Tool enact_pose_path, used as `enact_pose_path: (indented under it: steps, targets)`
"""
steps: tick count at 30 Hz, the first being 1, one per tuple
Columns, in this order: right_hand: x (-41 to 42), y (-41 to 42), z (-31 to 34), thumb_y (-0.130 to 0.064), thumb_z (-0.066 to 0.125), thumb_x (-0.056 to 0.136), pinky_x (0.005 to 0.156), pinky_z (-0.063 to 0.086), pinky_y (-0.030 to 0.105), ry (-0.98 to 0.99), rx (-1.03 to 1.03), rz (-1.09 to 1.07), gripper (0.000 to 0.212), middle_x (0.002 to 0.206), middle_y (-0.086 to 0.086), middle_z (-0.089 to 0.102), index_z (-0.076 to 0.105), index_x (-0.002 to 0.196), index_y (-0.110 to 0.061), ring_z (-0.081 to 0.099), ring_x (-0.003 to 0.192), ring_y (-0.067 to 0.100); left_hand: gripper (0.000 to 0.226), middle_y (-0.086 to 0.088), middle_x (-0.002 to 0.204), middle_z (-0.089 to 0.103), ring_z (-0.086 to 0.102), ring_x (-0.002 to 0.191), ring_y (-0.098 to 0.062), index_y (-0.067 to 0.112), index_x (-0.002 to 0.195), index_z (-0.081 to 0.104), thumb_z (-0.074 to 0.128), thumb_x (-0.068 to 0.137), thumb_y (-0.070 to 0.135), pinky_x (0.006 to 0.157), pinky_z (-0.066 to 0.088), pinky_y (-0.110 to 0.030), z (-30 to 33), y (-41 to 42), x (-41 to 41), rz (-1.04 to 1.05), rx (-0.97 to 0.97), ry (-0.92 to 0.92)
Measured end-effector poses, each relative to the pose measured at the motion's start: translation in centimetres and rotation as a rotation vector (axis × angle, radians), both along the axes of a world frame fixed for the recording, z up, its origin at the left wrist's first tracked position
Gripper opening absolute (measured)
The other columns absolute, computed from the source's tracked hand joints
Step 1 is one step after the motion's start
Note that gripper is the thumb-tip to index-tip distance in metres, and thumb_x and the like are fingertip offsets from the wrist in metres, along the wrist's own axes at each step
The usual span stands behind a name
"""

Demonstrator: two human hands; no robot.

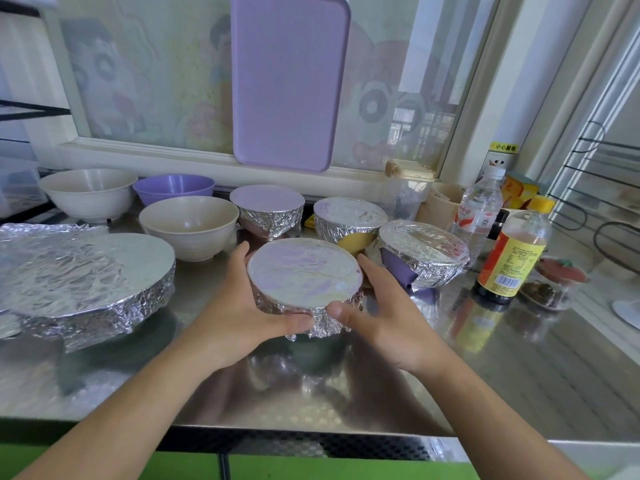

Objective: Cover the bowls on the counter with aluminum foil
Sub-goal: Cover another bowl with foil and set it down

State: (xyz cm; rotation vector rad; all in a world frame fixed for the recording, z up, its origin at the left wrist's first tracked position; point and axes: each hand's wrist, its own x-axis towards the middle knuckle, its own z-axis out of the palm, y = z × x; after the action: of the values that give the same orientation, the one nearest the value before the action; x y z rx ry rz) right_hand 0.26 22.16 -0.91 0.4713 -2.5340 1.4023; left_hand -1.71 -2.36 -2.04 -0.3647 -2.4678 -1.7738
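Note:
A foil-covered bowl (pixel 304 275) sits at the counter's middle between both hands. My left hand (pixel 239 306) grips its left side and my right hand (pixel 377 313) grips its right side, with both thumbs pressing the crumpled foil at the front. Behind it stand three more foil-covered bowls: one at the back (pixel 267 211), one showing a yellow side (pixel 349 220) and one showing a purple side (pixel 424 252). A large foil-covered dish (pixel 86 275) lies at the left. Uncovered are two cream bowls (pixel 188 226) (pixel 88 194) and a purple bowl (pixel 174 187).
A water bottle (pixel 479 211), a dark sauce bottle (pixel 510 254) and a small jar with a red lid (pixel 554 285) crowd the right side. A purple cutting board (pixel 289 81) leans on the window. The steel counter (pixel 485 375) reaches to the front edge.

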Motion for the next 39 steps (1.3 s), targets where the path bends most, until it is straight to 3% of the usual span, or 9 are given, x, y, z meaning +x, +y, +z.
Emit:
enact_pose_path:
  steps: [3, 6, 11, 17, 24, 29, 32, 35, 39]
  targets:
    - [-0.3, 0.0, -0.2, -0.047, 0.087, 0.079, 0.117, 0.043, 0.049, 0.038, 0.044, -0.033, 0.079, 0.146, -0.013, 0.059, 0.05, 0.148, -0.043, 0.05, 0.143, 0.015, 0.167, 0.026, 0.155, 0.037, 0.038, 0.143, 0.005, 0.038, 0.163, 0.001, 0.101, 0.032, 0.068, 0.122, 0.036, -0.034, -0.2, 0.8, 0.4, 0.002, 0.05, 0.025]
    - [-0.2, -0.1, -0.2, -0.037, 0.09, 0.078, 0.116, 0.045, 0.046, 0.06, 0.034, -0.033, 0.076, 0.142, -0.016, 0.063, 0.054, 0.145, -0.04, 0.054, 0.139, 0.012, 0.157, 0.035, 0.144, 0.038, 0.039, 0.131, 0.022, 0.036, 0.159, 0.008, 0.105, 0.037, 0.054, 0.104, 0.041, -0.012, -0.5, 1.2, 0.6, 0.011, 0.083, 0.059]
    - [0.9, -0.9, -0.3, -0.021, 0.086, 0.087, 0.117, 0.044, 0.037, 0.063, 0.001, -0.007, 0.072, 0.139, -0.019, 0.064, 0.049, 0.147, -0.033, 0.056, 0.136, 0.004, 0.167, 0.033, 0.145, 0.041, 0.041, 0.137, 0.008, 0.035, 0.164, 0.002, 0.104, 0.033, 0.059, 0.114, 0.035, -0.024, -1.0, 1.1, 0.5, 0.052, 0.054, 0.067]
    - [2.2, -2.5, -1.3, -0.014, 0.074, 0.099, 0.112, 0.036, 0.011, -0.001, -0.165, 0.075, 0.071, 0.151, -0.012, 0.054, 0.029, 0.148, -0.039, 0.047, 0.142, -0.001, 0.146, 0.034, 0.138, 0.048, 0.048, 0.126, 0.018, 0.031, 0.157, 0.02, 0.106, 0.041, 0.049, 0.107, 0.041, -0.018, -1.2, 1.3, 0.5, 0.049, 0.062, 0.092]
    - [1.9, -3.4, -2.0, -0.017, 0.072, 0.09, 0.114, 0.036, 0.015, -0.087, -0.274, 0.086, 0.08, 0.15, -0.011, 0.053, 0.026, 0.155, -0.029, 0.046, 0.142, -0.001, 0.124, 0.03, 0.131, 0.052, 0.05, 0.115, 0.025, 0.026, 0.151, 0.028, 0.104, 0.053, 0.019, 0.086, 0.042, 0.001, -1.4, 1.6, 0.3, 0.05, 0.085, 0.119]
    - [1.3, -2.3, -1.8, -0.042, 0.078, 0.085, 0.125, 0.032, 0.047, -0.104, -0.123, 0.034, 0.087, 0.157, -0.013, 0.046, 0.029, 0.156, -0.045, 0.037, 0.151, 0.011, 0.124, 0.029, 0.132, 0.053, 0.051, 0.117, 0.022, 0.035, 0.145, 0.029, 0.105, 0.047, 0.031, 0.087, 0.042, 0.001, -1.3, 1.6, 0.4, 0.053, 0.081, 0.116]
    - [1.2, -0.9, -1.3, -0.051, 0.081, 0.077, 0.119, 0.039, 0.044, -0.059, 0.067, -0.083, 0.081, 0.147, -0.016, 0.05, 0.041, 0.147, -0.046, 0.039, 0.145, 0.008, 0.12, 0.03, 0.132, 0.051, 0.049, 0.117, 0.024, 0.04, 0.142, 0.027, 0.106, 0.052, 0.028, 0.086, 0.041, 0.002, -1.2, 1.4, 0.5, 0.063, 0.062, 0.113]
    - [2.2, -0.5, -1.1, -0.06, 0.08, 0.069, 0.094, 0.042, 0.012, -0.014, 0.139, -0.313, 0.076, 0.125, -0.01, 0.054, 0.049, 0.131, -0.029, 0.05, 0.114, -0.005, 0.12, 0.032, 0.132, 0.05, 0.047, 0.115, 0.026, 0.038, 0.146, 0.027, 0.105, 0.055, 0.025, 0.084, 0.039, 0.004, -1.2, 1.2, 0.6, 0.061, 0.057, 0.1]
    - [2.9, -1.1, -0.8, -0.034, 0.087, 0.081, 0.07, 0.047, 0.015, 0.019, 0.096, -0.345, 0.032, 0.089, -0.011, 0.068, 0.058, 0.095, -0.027, 0.064, 0.083, 0.0, 0.122, 0.033, 0.132, 0.049, 0.047, 0.117, 0.025, 0.036, 0.149, 0.027, 0.104, 0.055, 0.028, 0.086, 0.041, 0.001, -1.2, 1.2, 0.7, 0.057, 0.05, 0.094]
